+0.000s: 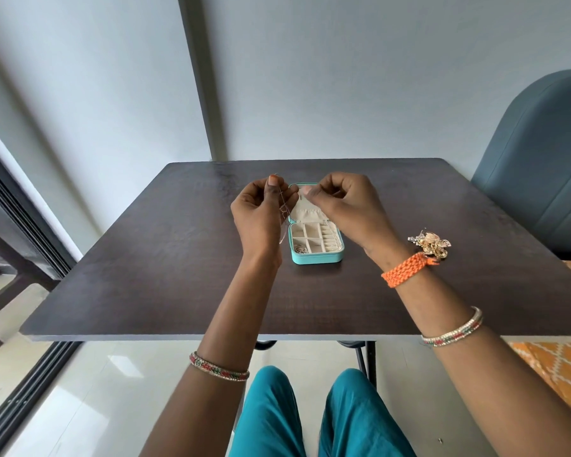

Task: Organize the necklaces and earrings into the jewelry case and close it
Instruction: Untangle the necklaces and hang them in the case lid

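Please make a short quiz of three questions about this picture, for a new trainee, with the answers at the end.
1. True or false: the jewelry case on the table is closed.
2. What does the left hand hold up above the case?
A. a thin necklace
B. a bangle
C. a ring
3. Fill in: the pile of gold jewelry lies on the table to the ____ of the case.

Key
1. False; the lid stands open and the compartments show.
2. A; the chain hangs from the fingers, and the right hand is pinched close beside it.
3. right
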Action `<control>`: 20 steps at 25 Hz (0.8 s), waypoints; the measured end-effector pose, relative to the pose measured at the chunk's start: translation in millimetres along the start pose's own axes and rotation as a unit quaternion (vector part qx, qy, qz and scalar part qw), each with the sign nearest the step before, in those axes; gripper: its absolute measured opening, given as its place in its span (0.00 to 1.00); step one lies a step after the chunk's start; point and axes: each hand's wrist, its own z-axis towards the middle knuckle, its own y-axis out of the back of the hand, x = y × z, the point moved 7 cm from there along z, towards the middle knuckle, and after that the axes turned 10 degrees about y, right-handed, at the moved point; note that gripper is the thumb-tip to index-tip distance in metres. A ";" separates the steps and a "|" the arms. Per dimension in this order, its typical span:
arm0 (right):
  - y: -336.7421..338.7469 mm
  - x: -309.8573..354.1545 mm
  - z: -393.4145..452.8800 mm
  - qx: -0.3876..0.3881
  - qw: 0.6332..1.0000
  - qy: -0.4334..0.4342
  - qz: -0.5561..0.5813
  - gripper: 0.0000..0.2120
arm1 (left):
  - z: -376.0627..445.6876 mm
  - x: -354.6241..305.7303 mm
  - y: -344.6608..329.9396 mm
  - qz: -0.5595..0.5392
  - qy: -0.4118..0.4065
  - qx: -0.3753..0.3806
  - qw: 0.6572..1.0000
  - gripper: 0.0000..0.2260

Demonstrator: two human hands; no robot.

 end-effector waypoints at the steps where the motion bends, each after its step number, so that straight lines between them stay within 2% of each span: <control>1: -3.6 3.6 -3.2 0.019 1.000 0.015 -0.015 0.12 | 0.1 0.4 -0.9 -0.013 0.006 0.004 1.000 0.09; 4: -16.7 8.3 -11.9 0.061 0.995 0.036 -0.077 0.11 | -1.8 3.1 -4.5 -0.055 0.029 0.011 0.998 0.10; 8: -18.7 13.5 -16.3 0.023 0.987 0.058 -0.145 0.10 | -4.0 5.9 -6.2 -0.101 0.049 -0.005 0.994 0.10; 11: -21.9 13.2 -18.4 0.024 0.991 0.054 -0.123 0.09 | -4.1 5.6 -6.5 -0.100 0.056 -0.017 0.993 0.10; 16: -15.7 7.0 -0.8 0.036 0.999 -0.004 -0.034 0.07 | -3.4 5.9 6.1 0.049 0.066 -0.055 0.995 0.07; 20: -3.0 15.2 15.0 0.126 0.983 -0.063 0.120 0.08 | -0.7 -7.8 21.2 0.192 0.015 -0.089 0.977 0.08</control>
